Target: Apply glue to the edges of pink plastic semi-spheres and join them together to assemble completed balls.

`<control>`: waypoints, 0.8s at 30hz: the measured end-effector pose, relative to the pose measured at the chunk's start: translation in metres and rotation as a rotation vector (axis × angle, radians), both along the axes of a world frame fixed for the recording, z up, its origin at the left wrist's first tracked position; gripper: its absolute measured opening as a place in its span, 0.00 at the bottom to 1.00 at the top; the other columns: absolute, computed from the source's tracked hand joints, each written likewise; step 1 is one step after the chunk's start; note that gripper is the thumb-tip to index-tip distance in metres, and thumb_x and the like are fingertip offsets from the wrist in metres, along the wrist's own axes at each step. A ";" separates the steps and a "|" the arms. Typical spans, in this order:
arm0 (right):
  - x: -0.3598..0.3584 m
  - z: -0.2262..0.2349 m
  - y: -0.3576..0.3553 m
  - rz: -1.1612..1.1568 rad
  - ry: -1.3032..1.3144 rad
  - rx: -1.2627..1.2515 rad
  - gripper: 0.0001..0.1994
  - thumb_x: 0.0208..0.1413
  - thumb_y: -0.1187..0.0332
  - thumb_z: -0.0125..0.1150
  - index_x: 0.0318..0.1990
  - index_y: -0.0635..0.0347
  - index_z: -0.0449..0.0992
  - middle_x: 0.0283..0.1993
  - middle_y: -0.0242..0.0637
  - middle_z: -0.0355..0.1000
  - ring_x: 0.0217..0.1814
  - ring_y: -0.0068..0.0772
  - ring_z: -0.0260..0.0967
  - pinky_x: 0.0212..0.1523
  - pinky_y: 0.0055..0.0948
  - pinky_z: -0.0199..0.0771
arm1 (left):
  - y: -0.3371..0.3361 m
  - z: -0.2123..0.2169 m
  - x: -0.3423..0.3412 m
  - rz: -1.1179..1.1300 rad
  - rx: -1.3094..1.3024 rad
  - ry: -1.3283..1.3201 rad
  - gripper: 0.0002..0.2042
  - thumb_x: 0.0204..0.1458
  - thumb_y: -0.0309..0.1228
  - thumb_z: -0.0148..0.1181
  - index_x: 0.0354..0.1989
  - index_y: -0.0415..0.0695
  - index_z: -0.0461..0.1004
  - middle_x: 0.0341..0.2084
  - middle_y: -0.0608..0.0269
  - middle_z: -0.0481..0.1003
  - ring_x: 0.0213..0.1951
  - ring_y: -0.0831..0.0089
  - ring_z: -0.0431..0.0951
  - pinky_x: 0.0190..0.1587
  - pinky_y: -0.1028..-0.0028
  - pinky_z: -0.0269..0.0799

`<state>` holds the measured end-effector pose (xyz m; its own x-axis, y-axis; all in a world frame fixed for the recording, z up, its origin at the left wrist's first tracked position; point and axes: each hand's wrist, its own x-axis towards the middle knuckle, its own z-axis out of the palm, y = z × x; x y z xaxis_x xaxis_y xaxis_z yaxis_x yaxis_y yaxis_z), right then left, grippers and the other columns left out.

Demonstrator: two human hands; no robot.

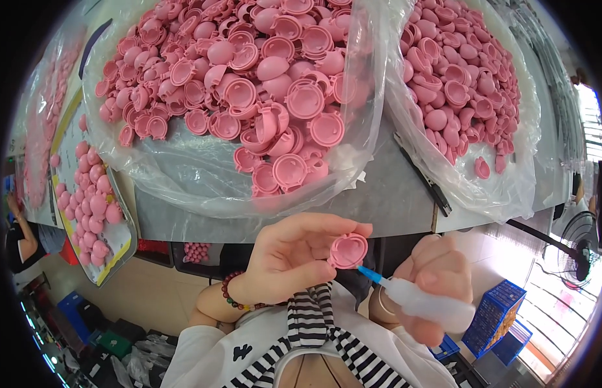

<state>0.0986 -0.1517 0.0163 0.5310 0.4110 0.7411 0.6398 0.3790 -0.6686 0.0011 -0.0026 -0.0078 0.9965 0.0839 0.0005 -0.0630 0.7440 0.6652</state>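
Observation:
Between the thumb and fingers of my left hand (284,252) is a pink plastic half-shell (349,251), its hollow side facing up toward me. My right hand (437,278) grips a translucent white squeeze bottle (427,302) with a blue nozzle (369,273). The nozzle's tip is at the lower right rim of the half-shell; whether it touches cannot be made out. Beyond my hands, a big heap of similar pink half-shells (242,94) lies in a clear plastic bag (184,187) spread on the grey table (204,229).
Right of the heap, a second clear bag (517,187) holds smaller pink shells (456,90). A black slim tool (427,181) lies between the bags. At left, a tray (123,249) carries closed pink balls (90,207). Blue crates (495,317) and a fan (572,249) stand at right. Another person (26,239) is at far left.

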 end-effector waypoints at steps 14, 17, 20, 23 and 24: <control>-0.015 0.004 0.008 -0.215 -0.022 -0.075 0.27 0.45 0.46 0.54 0.27 0.69 0.74 0.16 0.31 0.62 0.12 0.23 0.57 0.10 0.19 0.52 | 0.006 -0.004 -0.002 -0.027 -0.074 -0.079 0.21 0.44 0.15 0.51 0.49 0.32 0.59 0.49 0.44 0.63 0.50 0.66 0.65 0.52 0.69 0.61; -0.016 0.003 0.011 -0.253 0.002 -0.028 0.27 0.46 0.46 0.54 0.26 0.69 0.74 0.17 0.32 0.63 0.12 0.23 0.57 0.10 0.19 0.53 | 0.004 -0.002 -0.003 0.046 0.034 0.008 0.22 0.42 0.24 0.60 0.46 0.36 0.60 0.45 0.37 0.64 0.40 0.62 0.73 0.43 0.68 0.71; -0.017 0.003 0.013 -0.290 0.001 -0.032 0.27 0.46 0.46 0.53 0.26 0.69 0.73 0.17 0.32 0.64 0.13 0.23 0.58 0.10 0.19 0.54 | 0.003 -0.003 -0.002 0.058 0.032 0.003 0.22 0.41 0.24 0.61 0.46 0.36 0.61 0.44 0.38 0.64 0.40 0.62 0.73 0.43 0.67 0.71; -0.019 0.001 0.018 -0.290 0.017 -0.058 0.27 0.46 0.46 0.53 0.27 0.69 0.73 0.18 0.33 0.65 0.14 0.23 0.58 0.10 0.19 0.54 | 0.004 -0.004 -0.003 0.070 0.038 0.005 0.22 0.41 0.24 0.61 0.46 0.36 0.61 0.44 0.38 0.64 0.40 0.62 0.73 0.43 0.67 0.71; -0.019 0.001 0.019 -0.291 0.021 -0.060 0.27 0.46 0.45 0.53 0.27 0.69 0.73 0.18 0.33 0.65 0.14 0.23 0.59 0.10 0.19 0.54 | 0.004 -0.004 -0.003 0.070 0.037 0.004 0.22 0.41 0.24 0.61 0.46 0.36 0.61 0.44 0.38 0.64 0.40 0.62 0.73 0.43 0.67 0.71</control>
<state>0.0793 -0.1323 0.0175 0.6481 0.2820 0.7074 0.7014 0.1408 -0.6987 -0.0022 0.0013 -0.0122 0.9881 0.1535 0.0008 -0.1112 0.7124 0.6929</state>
